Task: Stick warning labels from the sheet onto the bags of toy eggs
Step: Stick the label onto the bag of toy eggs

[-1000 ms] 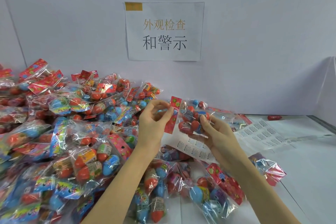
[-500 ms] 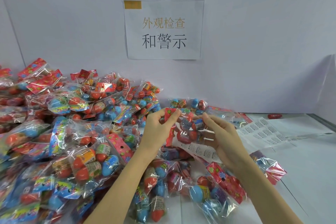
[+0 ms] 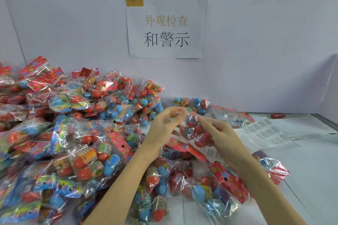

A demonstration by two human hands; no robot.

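Here, both hands apparently pinching one bag of eggs

Bright, even overhead light fills the scene, casting only faint shadows on the white worktop. Glare glints off the cellophane bags. The hands are motion-blurred; wide-angle distortion bends the wall edges.
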